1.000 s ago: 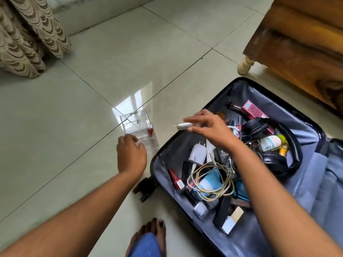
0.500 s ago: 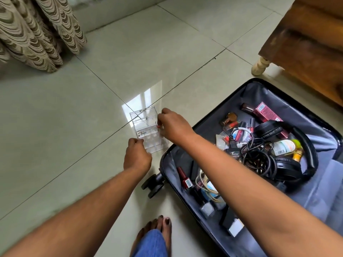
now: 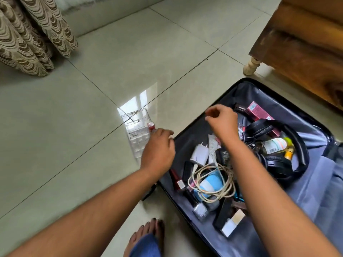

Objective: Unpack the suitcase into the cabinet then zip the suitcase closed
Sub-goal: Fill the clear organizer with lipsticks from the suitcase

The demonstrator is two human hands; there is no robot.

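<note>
Head view: unpacking step in hand. The left hand [image 3: 157, 151] rests against the clear organizer [image 3: 137, 132] on the floor, fingers loosely curled. The right hand [image 3: 220, 119] hovers over the open suitcase [image 3: 306, 191], fingertips pinched together; contents cannot be told. Next move calls for picking another small item.

Floor: we saw glossy pale green tiles [image 3: 141, 52] with dark grout lines | Light: a bright window reflection [image 3: 138, 103] | Left: patterned beige curtain [image 3: 31, 32] | Right: wooden furniture [image 3: 304, 45] on a cream turned leg [image 3: 250, 66]
</note>
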